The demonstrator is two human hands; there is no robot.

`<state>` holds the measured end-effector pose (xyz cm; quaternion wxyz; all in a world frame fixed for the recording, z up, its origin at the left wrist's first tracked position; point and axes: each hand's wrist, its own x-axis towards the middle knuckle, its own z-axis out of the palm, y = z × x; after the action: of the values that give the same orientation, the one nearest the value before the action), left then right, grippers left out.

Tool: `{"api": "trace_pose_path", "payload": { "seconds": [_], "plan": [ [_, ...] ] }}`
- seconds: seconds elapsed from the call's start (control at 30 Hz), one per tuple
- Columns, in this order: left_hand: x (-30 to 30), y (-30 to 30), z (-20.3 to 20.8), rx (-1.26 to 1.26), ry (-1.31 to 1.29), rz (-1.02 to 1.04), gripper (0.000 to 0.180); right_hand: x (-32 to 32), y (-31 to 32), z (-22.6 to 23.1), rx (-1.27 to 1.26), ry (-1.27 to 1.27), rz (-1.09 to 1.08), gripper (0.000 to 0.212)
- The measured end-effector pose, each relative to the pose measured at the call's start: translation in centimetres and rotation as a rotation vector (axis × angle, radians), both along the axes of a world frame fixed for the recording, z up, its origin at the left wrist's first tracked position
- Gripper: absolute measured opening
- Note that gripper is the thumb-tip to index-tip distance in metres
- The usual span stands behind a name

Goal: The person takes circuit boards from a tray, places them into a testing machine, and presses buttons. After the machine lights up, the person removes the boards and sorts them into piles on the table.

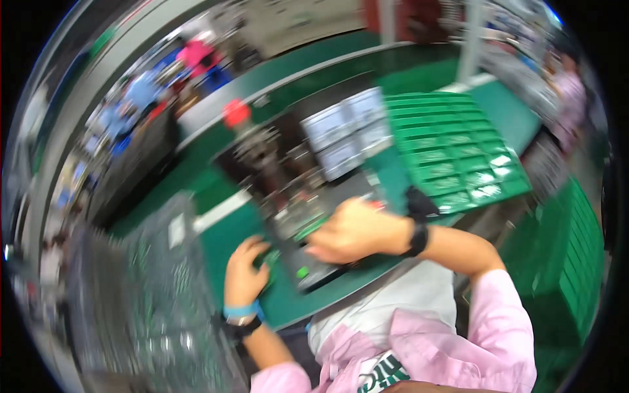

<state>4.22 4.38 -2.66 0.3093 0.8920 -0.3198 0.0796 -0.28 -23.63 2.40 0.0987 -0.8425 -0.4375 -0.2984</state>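
My left hand is at the left front of the green worktop, fingers curled round a small green piece that looks like a circuit board. My right hand is closed over the front of a bench fixture with metal parts and a red knob on top. A thin green strip lies at its fingertips, partly hidden; blur hides whether the fingers grip it. Just below, a bright green spot shows on the fixture's dark base.
Behind the fixture stands a panel of pale sheets. A green compartment tray is at the right, with green crates beyond it. Clear plastic trays are stacked at the left. Other people are in the background.
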Motion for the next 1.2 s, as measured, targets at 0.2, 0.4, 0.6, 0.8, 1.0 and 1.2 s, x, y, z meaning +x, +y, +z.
{"api": "trace_pose_path", "payload": {
  "seconds": [0.2,0.4,0.6,0.8,1.0,1.2],
  "plan": [
    [-0.8,1.3,-0.1,0.057,0.014,-0.013,0.024,0.5,2.6,-1.9,-0.142,0.024,-0.172,0.010],
    [-1.1,0.1,0.5,0.000,0.069,0.168,0.014,0.3,3.3,-0.9,-0.213,-0.061,-0.165,0.011],
    [0.0,0.9,-0.4,-0.012,-0.056,0.259,0.018,-1.1,0.5,-1.1,-0.021,-0.053,-0.161,0.015],
    [-0.3,1.0,0.9,-0.180,-0.243,0.371,0.023,-4.1,-13.4,-1.9,0.457,0.072,-0.606,0.009],
    [-4.2,-3.2,2.6,-0.328,-0.391,0.214,0.022,-6.3,-28.7,-7.9,0.488,-0.023,-1.079,0.004],
    [-5.1,-7.9,1.8,-0.053,-0.407,0.089,0.021,-7.9,-29.0,-8.1,0.165,-0.139,-1.260,0.006]
  ]
}}
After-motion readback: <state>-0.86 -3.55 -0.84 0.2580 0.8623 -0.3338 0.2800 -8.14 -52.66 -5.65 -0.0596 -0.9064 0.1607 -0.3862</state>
